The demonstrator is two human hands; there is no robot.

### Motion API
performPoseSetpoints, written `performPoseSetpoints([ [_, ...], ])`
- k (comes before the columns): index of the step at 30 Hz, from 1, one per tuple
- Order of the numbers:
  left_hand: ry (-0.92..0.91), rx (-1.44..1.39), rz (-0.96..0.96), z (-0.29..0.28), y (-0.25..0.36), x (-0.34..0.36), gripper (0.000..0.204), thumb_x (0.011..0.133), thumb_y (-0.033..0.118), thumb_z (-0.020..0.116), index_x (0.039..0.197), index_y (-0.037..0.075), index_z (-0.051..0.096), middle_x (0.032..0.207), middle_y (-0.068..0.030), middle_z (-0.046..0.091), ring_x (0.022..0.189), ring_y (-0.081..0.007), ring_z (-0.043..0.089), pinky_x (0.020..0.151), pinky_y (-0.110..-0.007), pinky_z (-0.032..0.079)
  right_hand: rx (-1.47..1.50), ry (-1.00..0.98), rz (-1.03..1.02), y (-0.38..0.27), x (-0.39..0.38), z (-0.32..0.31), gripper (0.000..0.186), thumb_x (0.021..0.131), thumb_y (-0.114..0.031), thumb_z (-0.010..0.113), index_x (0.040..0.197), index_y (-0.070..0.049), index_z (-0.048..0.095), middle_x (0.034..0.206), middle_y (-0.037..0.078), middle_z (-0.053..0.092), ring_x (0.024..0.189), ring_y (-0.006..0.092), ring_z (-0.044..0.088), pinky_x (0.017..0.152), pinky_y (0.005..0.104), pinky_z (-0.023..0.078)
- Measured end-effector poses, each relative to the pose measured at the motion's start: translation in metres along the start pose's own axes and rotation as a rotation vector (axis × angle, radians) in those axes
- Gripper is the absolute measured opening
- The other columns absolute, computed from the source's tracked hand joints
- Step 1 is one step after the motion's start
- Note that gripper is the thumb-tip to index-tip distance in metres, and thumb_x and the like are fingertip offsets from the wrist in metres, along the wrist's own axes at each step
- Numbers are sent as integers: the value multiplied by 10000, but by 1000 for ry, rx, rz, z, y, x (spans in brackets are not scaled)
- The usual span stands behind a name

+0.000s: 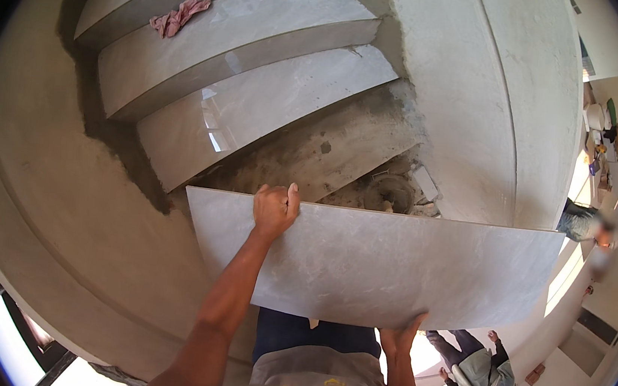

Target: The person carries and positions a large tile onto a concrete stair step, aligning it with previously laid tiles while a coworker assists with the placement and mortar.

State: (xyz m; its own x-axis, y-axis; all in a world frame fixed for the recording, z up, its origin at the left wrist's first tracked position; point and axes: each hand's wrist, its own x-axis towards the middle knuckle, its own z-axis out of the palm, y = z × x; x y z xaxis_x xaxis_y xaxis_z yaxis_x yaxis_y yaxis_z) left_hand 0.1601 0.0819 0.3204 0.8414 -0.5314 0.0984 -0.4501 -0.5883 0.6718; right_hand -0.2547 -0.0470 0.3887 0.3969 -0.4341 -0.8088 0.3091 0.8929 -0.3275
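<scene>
The curved staircase fills the view beyond the grip: three steps already faced in pale grey stone, and below them a bare step of rough mortar lying just past the far edge of what the person carries. A plastered wall rises to the right of it.

The large grey stone slab is held flat and level between the two hands, in front of the person's chest and just short of the bare step. The left hand hooks over the slab's far long edge near its left corner, fingers curled down over the top face and pressed against it. The right hand grips the near long edge from below, fingers spread up against the underside; most of the slab reaches out to the right of both hands.

A round mortar-caked bucket sits on the bare step just beyond the slab's far edge. A pink rag lies on an upper step, well away from the grip.
</scene>
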Motion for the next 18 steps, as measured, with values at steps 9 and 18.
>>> performPoseSetpoints([
  [9, -26, 4, -59, 51, -82, -10, 495, 973, 218, 574, 520, 23, 535, 534, -149, 536, 480, -347, 469, 609, -446, 398, -101, 105, -42, 39, 77, -12, 858, 874, -673, 645, 1514, -167, 381, 1516, 59, 434, 1397, 280, 405, 1196, 485, 326],
  [18, 0, -3, -160, 89, -142, -20, 520, 976, 219, 586, 496, 33, 515, 484, -132, 518, 437, -341, 431, 590, -442, 396, -218, 103, 0, 60, 141, -27, 877, 865, -705, 628, 1520, -179, 378, 1526, 38, 414, 1419, 253, 368, 1178, 495, 337],
])
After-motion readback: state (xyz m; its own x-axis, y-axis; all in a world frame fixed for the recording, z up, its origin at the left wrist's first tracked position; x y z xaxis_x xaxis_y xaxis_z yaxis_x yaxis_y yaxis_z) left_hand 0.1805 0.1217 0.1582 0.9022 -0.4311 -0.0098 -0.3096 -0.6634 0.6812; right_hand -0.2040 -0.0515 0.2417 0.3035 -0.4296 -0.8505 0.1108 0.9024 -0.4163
